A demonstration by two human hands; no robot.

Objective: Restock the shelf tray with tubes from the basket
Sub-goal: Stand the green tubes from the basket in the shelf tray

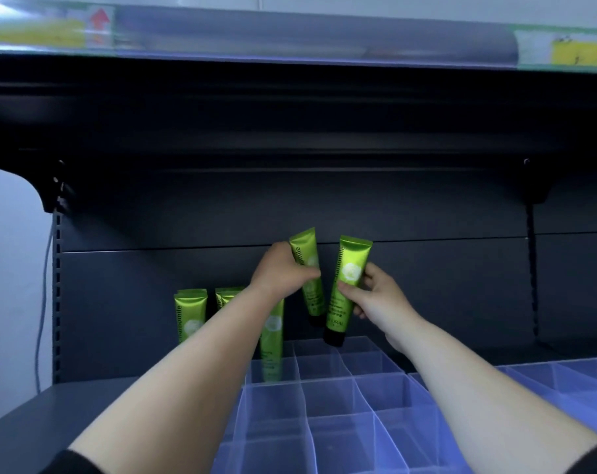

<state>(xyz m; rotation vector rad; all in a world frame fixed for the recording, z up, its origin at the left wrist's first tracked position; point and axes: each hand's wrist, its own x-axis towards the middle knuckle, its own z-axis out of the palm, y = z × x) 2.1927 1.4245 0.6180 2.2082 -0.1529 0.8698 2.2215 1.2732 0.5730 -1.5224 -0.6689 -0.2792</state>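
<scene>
Head view: left hand (281, 268) gripped green tube (309, 273), fingers curled round it, cap down, above back row of clear tray (327, 398). Right hand (375, 295) pinched second tube (344, 289), cap just over back slot. Few tubes already stood at tray's back left corner: one (189, 316), another (227, 297) partly hidden by arm, third (272, 340). Most slots toward front edge had no tubes. Basket not seen. Job looked just begun; lots left to fill.
</scene>
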